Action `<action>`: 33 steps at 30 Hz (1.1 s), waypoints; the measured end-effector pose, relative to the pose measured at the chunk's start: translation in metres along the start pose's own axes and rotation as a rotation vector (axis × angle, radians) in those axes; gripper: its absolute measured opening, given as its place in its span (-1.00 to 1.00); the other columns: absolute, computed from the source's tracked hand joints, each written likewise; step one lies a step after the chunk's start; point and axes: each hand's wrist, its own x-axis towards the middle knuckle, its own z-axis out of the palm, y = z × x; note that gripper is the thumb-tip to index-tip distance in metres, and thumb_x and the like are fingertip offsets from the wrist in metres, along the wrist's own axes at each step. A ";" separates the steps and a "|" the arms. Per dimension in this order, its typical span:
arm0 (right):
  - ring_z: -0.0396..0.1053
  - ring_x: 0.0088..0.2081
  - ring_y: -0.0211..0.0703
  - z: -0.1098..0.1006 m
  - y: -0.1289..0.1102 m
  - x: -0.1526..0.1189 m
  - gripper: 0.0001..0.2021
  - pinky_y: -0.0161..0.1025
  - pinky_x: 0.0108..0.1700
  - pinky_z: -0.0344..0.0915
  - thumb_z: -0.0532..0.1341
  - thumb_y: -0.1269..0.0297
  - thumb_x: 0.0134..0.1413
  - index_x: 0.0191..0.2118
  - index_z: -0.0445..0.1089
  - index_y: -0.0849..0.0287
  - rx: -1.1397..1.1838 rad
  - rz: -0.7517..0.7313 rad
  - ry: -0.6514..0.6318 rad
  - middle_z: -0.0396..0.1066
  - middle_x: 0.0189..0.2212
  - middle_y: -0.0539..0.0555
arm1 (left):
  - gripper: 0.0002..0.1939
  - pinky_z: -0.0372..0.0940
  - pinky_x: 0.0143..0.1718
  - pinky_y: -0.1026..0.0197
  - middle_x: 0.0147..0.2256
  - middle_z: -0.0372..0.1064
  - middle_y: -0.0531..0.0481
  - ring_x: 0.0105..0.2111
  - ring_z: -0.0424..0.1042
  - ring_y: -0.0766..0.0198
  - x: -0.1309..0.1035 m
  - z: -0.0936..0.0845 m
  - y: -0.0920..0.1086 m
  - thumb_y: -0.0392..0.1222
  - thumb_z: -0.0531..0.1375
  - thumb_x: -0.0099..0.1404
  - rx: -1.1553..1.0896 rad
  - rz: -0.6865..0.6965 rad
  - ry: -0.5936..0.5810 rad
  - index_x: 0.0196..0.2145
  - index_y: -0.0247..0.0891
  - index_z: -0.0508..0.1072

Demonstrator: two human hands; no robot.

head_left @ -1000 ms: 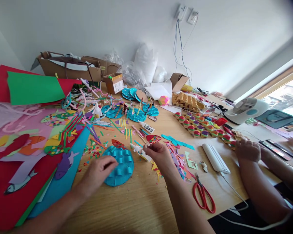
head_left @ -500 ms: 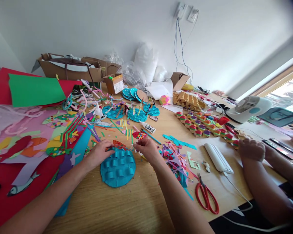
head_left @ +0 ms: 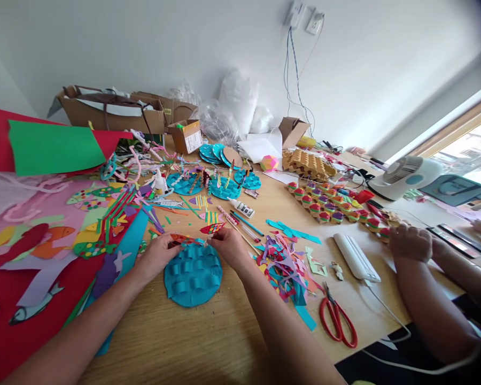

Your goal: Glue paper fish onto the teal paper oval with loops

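One blue disc near twelve o'clock, one spotted fish in my grip!
My right hand, at the disc's one o'clock, has it pinched; my left hand sits at ten, by the red fish, grip hidden, can't tell. Scissors: between three and four.

Single head-worn view, facing forward and down; table close below, wall beyond.

Craft wkshp: glue btl, scissors, paper scraps
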 end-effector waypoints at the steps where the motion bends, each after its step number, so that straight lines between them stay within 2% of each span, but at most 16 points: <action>1: 0.21 -0.55 -0.32 0.000 -0.002 -0.001 -0.92 -0.40 -0.52 0.04 0.20 0.36 -0.14 -0.55 0.39 0.22 -0.017 0.008 0.004 0.32 -0.64 -0.07 | -0.75 0.30 -0.28 0.17 -0.34 0.49 -0.01 -0.31 0.44 0.10 0.000 0.000 -0.001 -0.08 0.16 0.01 0.000 -0.005 -0.003 -0.37 -0.21 0.52; 8: 0.24 -0.53 -0.33 0.003 -0.004 -0.002 -0.94 -0.43 -0.52 0.04 0.22 0.37 -0.14 -0.50 0.43 0.21 -0.107 0.029 -0.007 0.37 -0.59 -0.06 | -0.71 0.29 -0.21 0.14 -0.30 0.51 -0.03 -0.25 0.44 0.07 -0.001 -0.001 0.001 -0.07 0.15 0.01 0.005 -0.017 -0.020 -0.33 -0.22 0.53; 19: 0.27 -0.50 -0.29 0.011 0.000 -0.005 -0.90 -0.39 -0.49 0.00 0.18 0.38 -0.11 -0.46 0.45 0.18 -0.273 -0.032 0.020 0.45 -0.54 -0.01 | -0.71 0.29 -0.19 0.14 -0.33 0.52 0.02 -0.25 0.44 0.06 -0.003 -0.002 0.008 -0.09 0.16 0.00 0.026 -0.046 -0.005 -0.31 -0.18 0.53; 26: 0.30 -0.45 -0.24 0.011 -0.002 -0.005 -0.87 -0.35 -0.47 -0.02 0.15 0.36 -0.07 -0.46 0.45 0.18 -0.380 -0.039 0.022 0.46 -0.50 0.04 | -0.70 0.30 -0.23 0.13 -0.32 0.52 -0.02 -0.28 0.45 0.06 -0.003 -0.001 0.008 -0.09 0.16 -0.02 0.024 -0.039 0.009 -0.33 -0.22 0.54; 33: 0.34 -0.36 -0.22 0.011 -0.005 -0.006 -0.88 -0.37 -0.40 0.06 0.18 0.30 -0.07 -0.40 0.46 0.15 -0.431 -0.079 -0.019 0.46 -0.39 0.05 | -0.69 0.27 -0.12 0.11 -0.25 0.51 0.03 -0.17 0.42 0.03 -0.004 -0.001 0.010 -0.10 0.18 -0.03 0.013 -0.046 0.023 -0.29 -0.17 0.53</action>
